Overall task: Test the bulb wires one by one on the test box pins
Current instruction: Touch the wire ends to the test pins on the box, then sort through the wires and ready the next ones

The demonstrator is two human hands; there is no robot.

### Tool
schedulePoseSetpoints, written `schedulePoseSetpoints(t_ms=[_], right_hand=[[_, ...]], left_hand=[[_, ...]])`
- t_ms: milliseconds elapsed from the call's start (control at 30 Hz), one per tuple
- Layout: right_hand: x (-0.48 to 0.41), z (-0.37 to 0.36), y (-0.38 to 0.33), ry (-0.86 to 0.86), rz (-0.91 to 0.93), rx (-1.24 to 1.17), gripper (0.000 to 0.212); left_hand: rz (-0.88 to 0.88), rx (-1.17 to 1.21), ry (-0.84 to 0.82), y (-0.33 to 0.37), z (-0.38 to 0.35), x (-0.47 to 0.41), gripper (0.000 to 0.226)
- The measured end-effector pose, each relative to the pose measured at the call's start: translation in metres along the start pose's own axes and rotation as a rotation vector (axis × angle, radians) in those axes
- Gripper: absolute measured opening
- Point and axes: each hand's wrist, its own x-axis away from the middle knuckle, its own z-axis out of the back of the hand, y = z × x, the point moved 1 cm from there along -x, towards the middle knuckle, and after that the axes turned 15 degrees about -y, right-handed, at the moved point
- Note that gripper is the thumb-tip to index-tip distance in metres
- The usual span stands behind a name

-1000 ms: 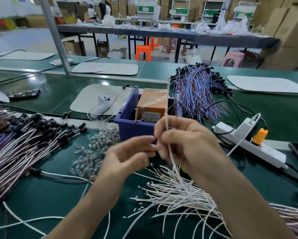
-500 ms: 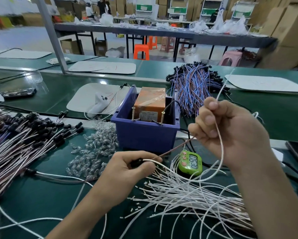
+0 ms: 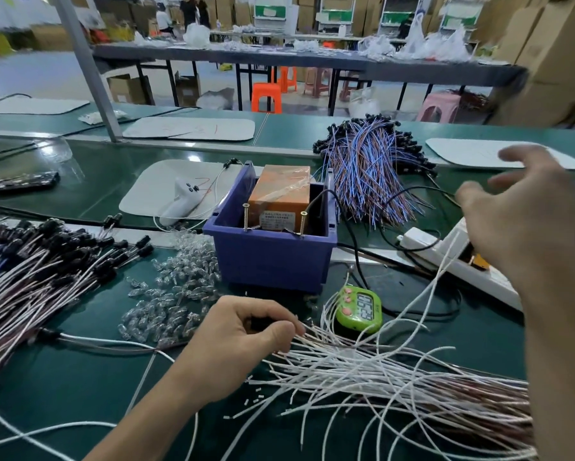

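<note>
The test box (image 3: 272, 261) is a blue bin holding an orange unit, with two brass pins (image 3: 245, 217) standing at its front rim. My left hand (image 3: 242, 341) lies in front of the box and pinches a black bulb socket whose wires run right. My right hand (image 3: 525, 227) is raised at the right, blurred, fingers spread; a white wire (image 3: 435, 277) trails down from under it to the pile of white wires (image 3: 396, 377) on the mat.
A heap of small clear bulbs (image 3: 169, 294) lies left of the box. Black-socketed wire bundles (image 3: 39, 271) fill the left. Blue and brown wires (image 3: 369, 181) lie behind the box. A green timer (image 3: 359, 311) and a white power strip (image 3: 445, 251) sit at the right.
My hands came apart from in front of the box. The right hand drew the white wire up and right, then spread its fingers; the left hand sank to the mat with the socket.
</note>
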Motion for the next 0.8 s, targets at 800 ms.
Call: schedulePoseSetpoints(t_ms=[800], right_hand=[[0.119,-0.139,-0.029,-0.819,0.58,-0.205,0.026]], left_hand=[[-0.071,-0.123,0.394,-0.019,0.014,-0.003,0.036]])
